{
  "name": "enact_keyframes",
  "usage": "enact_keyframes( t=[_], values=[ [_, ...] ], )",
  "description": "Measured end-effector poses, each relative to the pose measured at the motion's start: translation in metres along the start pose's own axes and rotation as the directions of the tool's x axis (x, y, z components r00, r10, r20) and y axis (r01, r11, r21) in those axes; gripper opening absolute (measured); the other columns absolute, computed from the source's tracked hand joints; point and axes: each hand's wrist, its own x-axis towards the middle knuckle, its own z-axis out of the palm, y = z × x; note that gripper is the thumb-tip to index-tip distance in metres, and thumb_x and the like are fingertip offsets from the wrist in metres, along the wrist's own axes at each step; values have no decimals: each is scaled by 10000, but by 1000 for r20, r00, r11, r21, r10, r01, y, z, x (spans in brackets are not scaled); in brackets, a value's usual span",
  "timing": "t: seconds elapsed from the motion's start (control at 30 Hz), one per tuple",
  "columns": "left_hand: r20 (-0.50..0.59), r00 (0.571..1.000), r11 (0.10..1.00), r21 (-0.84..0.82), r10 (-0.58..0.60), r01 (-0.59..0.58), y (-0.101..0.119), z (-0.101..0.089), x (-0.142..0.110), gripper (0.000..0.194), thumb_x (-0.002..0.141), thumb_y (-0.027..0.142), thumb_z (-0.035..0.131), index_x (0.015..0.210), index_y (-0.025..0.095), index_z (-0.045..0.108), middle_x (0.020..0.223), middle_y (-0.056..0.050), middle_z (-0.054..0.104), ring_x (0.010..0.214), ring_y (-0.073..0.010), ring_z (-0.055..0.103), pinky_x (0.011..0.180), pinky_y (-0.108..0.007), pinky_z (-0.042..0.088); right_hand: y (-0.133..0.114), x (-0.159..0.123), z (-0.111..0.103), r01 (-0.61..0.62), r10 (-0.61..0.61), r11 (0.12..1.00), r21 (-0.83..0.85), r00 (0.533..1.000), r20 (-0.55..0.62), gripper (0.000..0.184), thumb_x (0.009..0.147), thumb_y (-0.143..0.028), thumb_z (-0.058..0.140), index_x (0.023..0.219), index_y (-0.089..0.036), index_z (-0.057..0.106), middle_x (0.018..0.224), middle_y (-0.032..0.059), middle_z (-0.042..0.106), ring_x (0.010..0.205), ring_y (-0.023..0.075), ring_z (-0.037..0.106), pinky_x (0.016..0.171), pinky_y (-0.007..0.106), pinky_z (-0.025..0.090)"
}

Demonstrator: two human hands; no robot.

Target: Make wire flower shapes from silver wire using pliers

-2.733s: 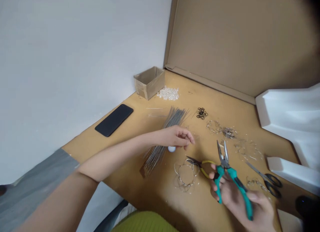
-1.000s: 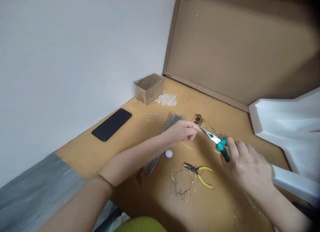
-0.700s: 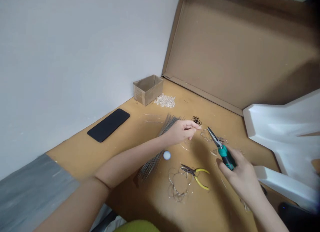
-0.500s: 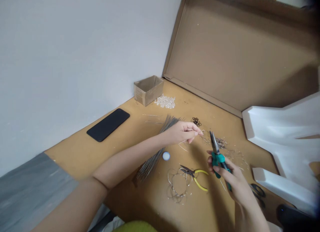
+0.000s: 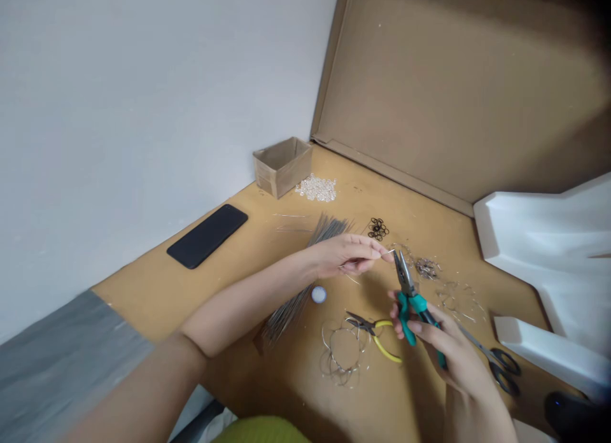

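Note:
Between thumb and fingers, my left hand (image 5: 351, 255) pinches a thin wire (image 5: 387, 252) whose tip points right. My right hand (image 5: 443, 341) is wrapped round teal-handled needle-nose pliers (image 5: 405, 277). Their jaws are slightly apart, right at the wire's tip; whether they touch it I cannot tell. Beneath my left forearm lies a bundle of straight grey wires (image 5: 291, 312). A small white round disc (image 5: 319, 295) sits beside the bundle. Yellow-handled pliers (image 5: 370, 326) rest on the table near a ring of bent wire (image 5: 344, 354).
A small cardboard box (image 5: 282, 169) and a pile of clear beads (image 5: 317, 188) stand at the back. A black phone (image 5: 208, 235) lies left. Black rings (image 5: 378, 229), wire pieces (image 5: 427, 268) and scissors (image 5: 503, 370) lie right, by white foam (image 5: 548, 239).
The teal pliers left the wire tip, turned upright with their jaws parting, and came back to it. My left hand kept its pinch and moved little. The view shifted slightly.

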Motion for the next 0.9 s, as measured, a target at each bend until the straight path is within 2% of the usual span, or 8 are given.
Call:
enact_keyframes(
  t=[0.13, 0.27, 0.47, 0.6, 0.77, 0.9],
  values=[
    [-137, 990, 980, 201, 34, -6, 3, 5, -3, 187, 783, 173, 483, 895, 125, 624, 489, 65, 469, 397, -26, 289, 409, -176, 177, 1, 3, 2, -18, 18, 1000, -14, 1000, -21, 405, 752, -335, 616, 1128, -185, 611, 908, 75, 615, 718, 179, 537, 676, 322, 433],
    [-181, 983, 945, 327, 40, 22, 8, 10, -6, 215, 787, 139, 455, 914, 136, 628, 492, 67, 485, 404, -27, 310, 427, -170, 224, 1, 4, 3, -33, 31, 999, -42, 998, -50, 410, 734, -341, 632, 1111, -178, 624, 854, 59, 613, 689, 165, 528, 656, 305, 433],
    [-182, 983, 942, 334, 31, 32, 10, 12, -6, 231, 778, 110, 434, 905, 132, 626, 479, 70, 471, 420, -36, 323, 445, -173, 247, 0, 4, 1, -39, 17, 981, -190, 993, -116, 439, 717, -346, 627, 1116, -163, 629, 805, 51, 616, 645, 168, 528, 634, 315, 437],
    [-166, 986, 948, 318, 29, 26, 8, 11, -5, 255, 755, 87, 417, 898, 133, 624, 473, 71, 468, 422, -40, 318, 451, -175, 245, -3, 3, 2, -50, -37, 919, -391, 977, -211, 432, 695, -377, 612, 1068, -164, 657, 760, 39, 627, 655, 187, 540, 652, 322, 436],
    [-172, 984, 954, 300, 34, 20, 6, 11, -5, 242, 763, 109, 434, 911, 133, 624, 485, 69, 473, 428, -38, 322, 449, -174, 241, -11, 3, 9, -76, -87, 851, -520, 956, -282, 419, 672, -388, 578, 1004, -153, 678, 721, 27, 628, 636, 192, 555, 639, 311, 452],
    [-171, 985, 955, 297, 31, 22, 5, 9, -3, 218, 777, 115, 443, 904, 127, 619, 490, 68, 486, 412, -30, 306, 436, -170, 226, -12, 2, 10, -62, -135, 814, -578, 947, -291, 451, 664, -371, 563, 1049, -156, 654, 780, 35, 661, 751, 227, 609, 689, 309, 476]
  ],
)
